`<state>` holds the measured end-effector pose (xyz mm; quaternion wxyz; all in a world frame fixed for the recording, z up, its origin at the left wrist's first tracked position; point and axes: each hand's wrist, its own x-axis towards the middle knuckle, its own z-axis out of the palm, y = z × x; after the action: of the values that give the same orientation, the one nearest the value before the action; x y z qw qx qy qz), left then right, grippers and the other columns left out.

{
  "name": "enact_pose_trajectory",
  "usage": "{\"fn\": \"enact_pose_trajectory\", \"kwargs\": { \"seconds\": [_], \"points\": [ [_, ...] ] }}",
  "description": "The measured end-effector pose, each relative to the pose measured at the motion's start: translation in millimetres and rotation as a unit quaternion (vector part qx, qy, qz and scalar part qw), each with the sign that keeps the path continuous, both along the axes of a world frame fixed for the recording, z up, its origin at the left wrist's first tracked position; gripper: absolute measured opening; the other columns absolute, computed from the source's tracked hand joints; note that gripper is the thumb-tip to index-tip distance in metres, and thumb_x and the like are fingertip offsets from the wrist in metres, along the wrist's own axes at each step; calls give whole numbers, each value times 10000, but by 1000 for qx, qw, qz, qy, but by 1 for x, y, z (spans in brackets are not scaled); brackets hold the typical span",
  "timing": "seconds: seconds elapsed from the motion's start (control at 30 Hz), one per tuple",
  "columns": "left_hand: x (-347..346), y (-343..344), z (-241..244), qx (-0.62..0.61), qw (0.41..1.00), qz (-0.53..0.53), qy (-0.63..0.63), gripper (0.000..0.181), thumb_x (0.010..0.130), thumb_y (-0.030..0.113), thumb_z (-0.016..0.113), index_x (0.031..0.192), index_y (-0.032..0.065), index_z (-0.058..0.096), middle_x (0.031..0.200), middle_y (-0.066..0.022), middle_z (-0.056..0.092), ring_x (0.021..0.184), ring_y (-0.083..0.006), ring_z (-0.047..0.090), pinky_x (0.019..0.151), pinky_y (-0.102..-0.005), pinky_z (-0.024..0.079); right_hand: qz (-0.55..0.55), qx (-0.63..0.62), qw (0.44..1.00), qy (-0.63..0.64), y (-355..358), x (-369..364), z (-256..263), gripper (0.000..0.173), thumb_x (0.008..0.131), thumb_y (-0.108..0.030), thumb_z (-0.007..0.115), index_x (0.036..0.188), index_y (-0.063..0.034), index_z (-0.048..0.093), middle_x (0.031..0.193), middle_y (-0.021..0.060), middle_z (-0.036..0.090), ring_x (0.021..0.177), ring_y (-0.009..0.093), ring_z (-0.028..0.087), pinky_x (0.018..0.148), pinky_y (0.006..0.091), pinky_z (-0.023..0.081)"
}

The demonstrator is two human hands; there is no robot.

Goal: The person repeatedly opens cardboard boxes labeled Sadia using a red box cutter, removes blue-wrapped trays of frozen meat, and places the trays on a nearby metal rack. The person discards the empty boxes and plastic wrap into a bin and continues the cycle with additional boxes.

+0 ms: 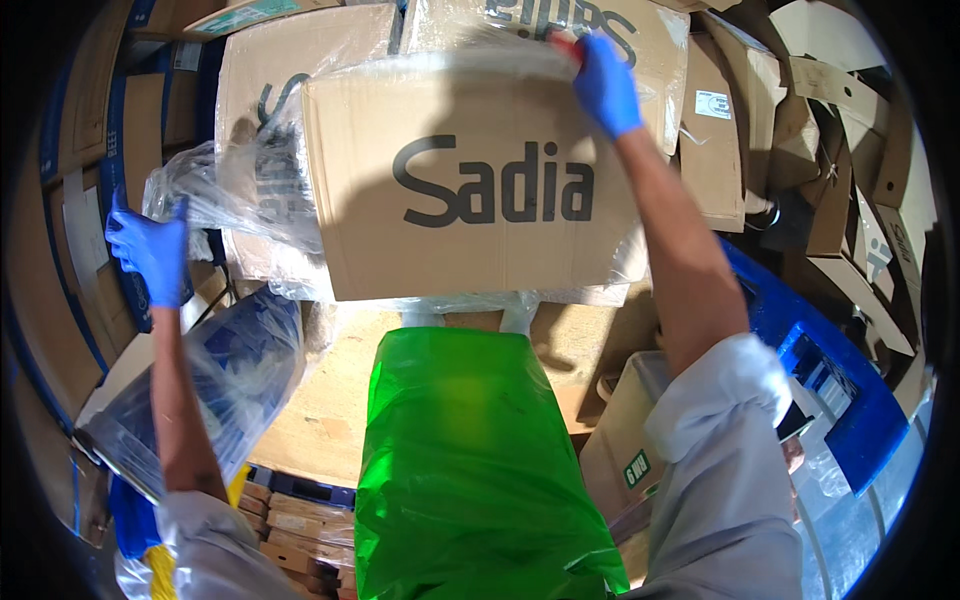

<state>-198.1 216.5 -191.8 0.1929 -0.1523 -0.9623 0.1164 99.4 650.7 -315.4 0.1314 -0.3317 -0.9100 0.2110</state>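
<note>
A large cardboard carton with big dark printed lettering is in front of me, on top of other cartons partly wrapped in clear film. At its upper right edge my right hand, in a blue glove, grips a small red object. Motion blur and the fingers hide what kind it is. Off to the carton's left, my gloved left hand has its fingers apart beside loose, crumpled clear plastic film. That film trails from the carton's left side. I see nothing held in the left hand.
Stacked cartons line the left side. Below my left hand is a blue surface under clear plastic. Opened cartons, a blue plastic piece and a pale bin are at right. My green apron hangs centrally.
</note>
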Motion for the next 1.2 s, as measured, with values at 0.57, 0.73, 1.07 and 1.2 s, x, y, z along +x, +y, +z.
{"fn": "enact_pose_trajectory", "kwargs": {
  "seconds": [0.57,0.73,1.07,1.2],
  "points": [
    [130,-54,-190,532,492,173,-667,609,952,482,468,1389,59,434,1279,-56,551,1184,-137,506,976,-298,417,-299,32,953,-36,-12,194,-26,250,899,-214,556,910,27,622,730,178,620,648,265,583,605,423,444],
    [131,-53,-195,582,431,180,-665,598,949,437,501,1371,19,431,1270,-97,558,1147,-179,550,980,-305,440,-350,-163,920,-63,-105,231,-30,304,969,-268,500,1032,22,565,728,154,591,653,217,563,617,374,442],
    [134,-26,-165,600,316,256,-689,608,932,438,539,1334,-10,451,1201,-141,583,1046,-231,613,924,-350,496,-430,-45,863,-260,-174,185,17,504,857,-307,616,1234,-42,414,1139,203,489,891,440,616,753,524,480],
    [136,-21,-150,556,443,233,-663,568,926,349,532,1412,82,411,1357,-105,480,1171,-224,533,967,-374,461,-484,-102,850,-179,-195,208,22,489,867,-357,627,1189,-48,427,1095,207,547,912,438,617,775,507,483]
  ]
}}
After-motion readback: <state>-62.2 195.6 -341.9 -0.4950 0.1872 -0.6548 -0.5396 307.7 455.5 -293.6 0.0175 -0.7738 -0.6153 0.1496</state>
